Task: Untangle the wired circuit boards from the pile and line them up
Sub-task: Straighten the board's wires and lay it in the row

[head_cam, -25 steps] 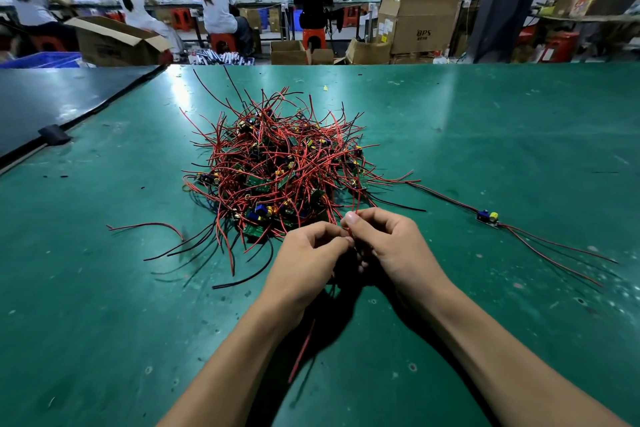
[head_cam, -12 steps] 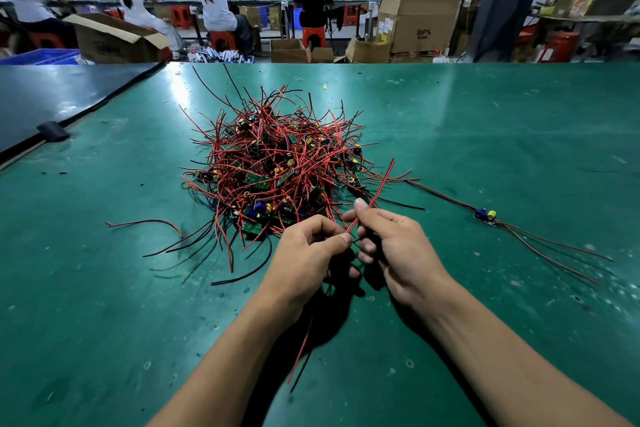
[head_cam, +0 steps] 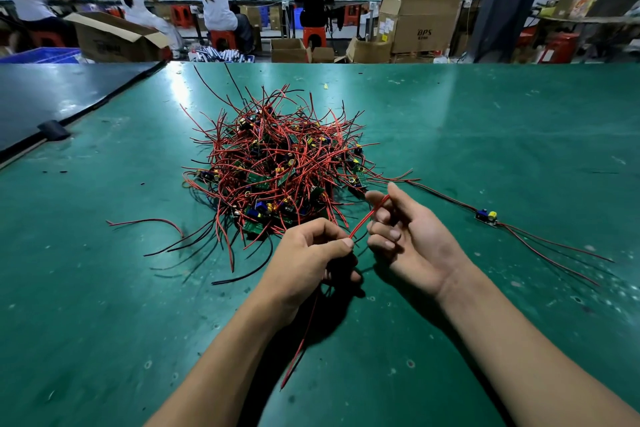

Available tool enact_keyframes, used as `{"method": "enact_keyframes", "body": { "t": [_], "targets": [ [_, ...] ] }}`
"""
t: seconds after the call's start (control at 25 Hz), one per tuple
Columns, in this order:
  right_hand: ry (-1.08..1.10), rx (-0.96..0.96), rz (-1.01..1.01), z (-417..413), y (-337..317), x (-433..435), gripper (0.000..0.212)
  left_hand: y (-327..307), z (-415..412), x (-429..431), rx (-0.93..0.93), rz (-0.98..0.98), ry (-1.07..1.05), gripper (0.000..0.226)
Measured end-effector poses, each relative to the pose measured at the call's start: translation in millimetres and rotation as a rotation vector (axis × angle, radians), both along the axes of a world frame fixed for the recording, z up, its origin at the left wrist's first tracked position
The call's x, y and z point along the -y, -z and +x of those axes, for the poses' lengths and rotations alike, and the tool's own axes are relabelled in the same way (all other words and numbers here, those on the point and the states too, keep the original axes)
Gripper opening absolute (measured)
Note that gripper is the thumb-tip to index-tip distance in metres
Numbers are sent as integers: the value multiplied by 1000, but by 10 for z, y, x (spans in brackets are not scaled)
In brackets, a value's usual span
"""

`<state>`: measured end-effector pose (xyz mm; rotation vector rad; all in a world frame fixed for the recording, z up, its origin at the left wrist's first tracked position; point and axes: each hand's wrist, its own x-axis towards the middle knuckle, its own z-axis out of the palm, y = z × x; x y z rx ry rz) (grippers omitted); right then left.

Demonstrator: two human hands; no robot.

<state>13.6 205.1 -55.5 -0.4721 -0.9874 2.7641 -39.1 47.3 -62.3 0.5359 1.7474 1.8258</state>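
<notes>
Now | red wire | gripped by left fingers and right fingers

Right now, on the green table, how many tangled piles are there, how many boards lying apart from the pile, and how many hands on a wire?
Pile of wired boards: 1
Board lying apart, right of the pile: 1
Hands on the red wire: 2, left hand and right hand
Total: 4

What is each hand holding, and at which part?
Left hand pinches a red wire mid-length, between thumb and forefinger. The wire's upper end meets the right hand; whether that hand grips it cannot be told.
</notes>
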Motion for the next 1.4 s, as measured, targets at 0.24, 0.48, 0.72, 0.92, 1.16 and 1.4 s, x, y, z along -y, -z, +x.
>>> {"method": "enact_keyframes", "body": {
  "t": [0.24,0.48,0.72,0.92,1.16,1.4],
  "targets": [
    [46,7,620,54,209,248,31,25,23,-31,-14,27,-54,19],
    [101,86,580,27,189,260,30,35,1,-29,-18,22,-43,19],
    [276,58,502,-17,153,102,19,-3,16,-16,-14,6,24,14],
    [358,85,312,-35,101,10,22,-29,25,-3,-1,2,68,13],
    [227,97,-159,-6,26,-39,29,-43,30,16,8,-15,81,12],
    [165,77,126,-3,112,0,44,-70,49,32,-30,6,-7,14]
  ]
}}
